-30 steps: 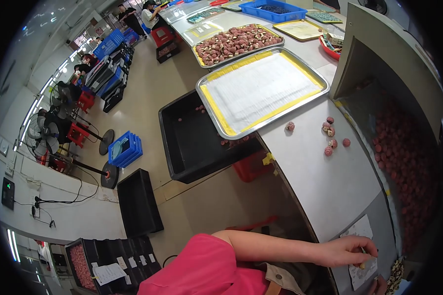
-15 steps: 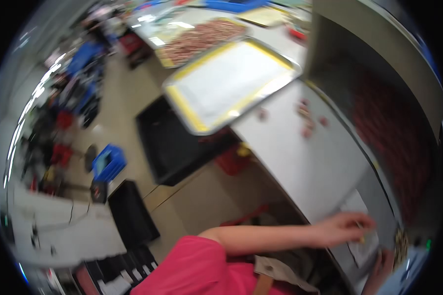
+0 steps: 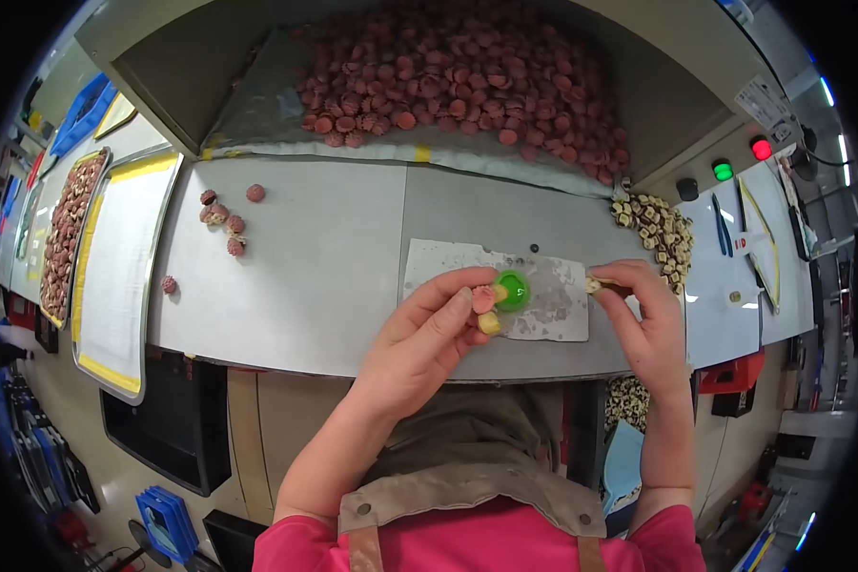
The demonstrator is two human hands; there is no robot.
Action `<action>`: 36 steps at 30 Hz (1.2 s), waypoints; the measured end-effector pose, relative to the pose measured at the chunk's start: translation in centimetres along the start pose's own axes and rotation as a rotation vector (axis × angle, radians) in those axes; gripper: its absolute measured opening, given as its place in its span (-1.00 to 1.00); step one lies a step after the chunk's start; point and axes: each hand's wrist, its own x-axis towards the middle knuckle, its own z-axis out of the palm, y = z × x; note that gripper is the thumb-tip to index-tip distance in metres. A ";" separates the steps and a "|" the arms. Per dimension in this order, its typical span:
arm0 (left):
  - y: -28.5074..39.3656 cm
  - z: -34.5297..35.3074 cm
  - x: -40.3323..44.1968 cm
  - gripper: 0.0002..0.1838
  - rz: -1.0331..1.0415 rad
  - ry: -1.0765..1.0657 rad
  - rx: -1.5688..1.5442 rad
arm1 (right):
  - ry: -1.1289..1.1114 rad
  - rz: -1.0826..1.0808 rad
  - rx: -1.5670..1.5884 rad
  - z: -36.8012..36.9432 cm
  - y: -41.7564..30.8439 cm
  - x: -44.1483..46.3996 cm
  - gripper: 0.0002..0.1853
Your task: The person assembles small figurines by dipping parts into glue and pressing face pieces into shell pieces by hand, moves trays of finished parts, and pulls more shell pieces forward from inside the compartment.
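Observation:
In the middle of the view, my left hand (image 3: pixel 429 334) pinches a pink cap (image 3: pixel 483 299) and a small yellowish piece (image 3: pixel 489 323) between its fingers. A round green object (image 3: pixel 513 291) is right beside those fingertips, above a stained white sheet (image 3: pixel 553 310) on the grey worktop. My right hand (image 3: pixel 643 319), at the sheet's right edge, is closed with a small cream-coloured piece (image 3: pixel 594 285) at its thumb and fingertip. A small dark ball (image 3: pixel 535 248) lies above the sheet. Pale and dark small pieces (image 3: pixel 660 229) are heaped to the upper right.
Many pink caps (image 3: pixel 467 76) fill the hooded recess behind the worktop. Several pink pieces (image 3: pixel 235 225) lie at left, beside a paper-lined tray (image 3: pixel 129 257) and a filled tray (image 3: pixel 71 229). Blue pliers (image 3: pixel 723 227) and green (image 3: pixel 723 170) and red lights (image 3: pixel 761 149) are at right.
The view has swung right, from the aisle and trays to the worktop and recess. Both hands are now in full view, with the green object by the left fingertips.

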 end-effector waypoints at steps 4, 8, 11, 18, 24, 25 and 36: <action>-0.1 -0.3 0.0 -0.63 0.035 -0.008 -0.044 | -0.072 -0.149 -0.032 1.9 -0.7 0.9 -0.79; -0.2 -0.2 -0.1 -0.63 0.054 0.019 -0.032 | -0.116 -0.278 -0.123 3.7 -0.5 1.7 -0.79; 0.1 0.5 -0.1 -0.63 0.053 0.069 0.013 | -0.119 -0.333 -0.178 4.7 -0.1 2.1 -0.79; -0.2 0.1 -0.1 -0.62 0.078 0.041 -0.023 | -0.107 -0.381 -0.293 5.9 0.1 2.4 -0.74; -0.1 -0.1 -0.2 -0.65 0.053 0.055 0.005 | -0.156 -0.409 -0.295 5.6 -0.2 2.1 -0.72; -0.1 -0.2 -0.1 -0.65 0.056 0.051 -0.009 | -0.165 -0.406 -0.302 5.5 -0.2 2.1 -0.72; -0.1 0.0 0.0 -0.63 0.052 0.071 -0.010 | -0.149 -0.409 -0.341 5.5 -0.2 2.3 -0.73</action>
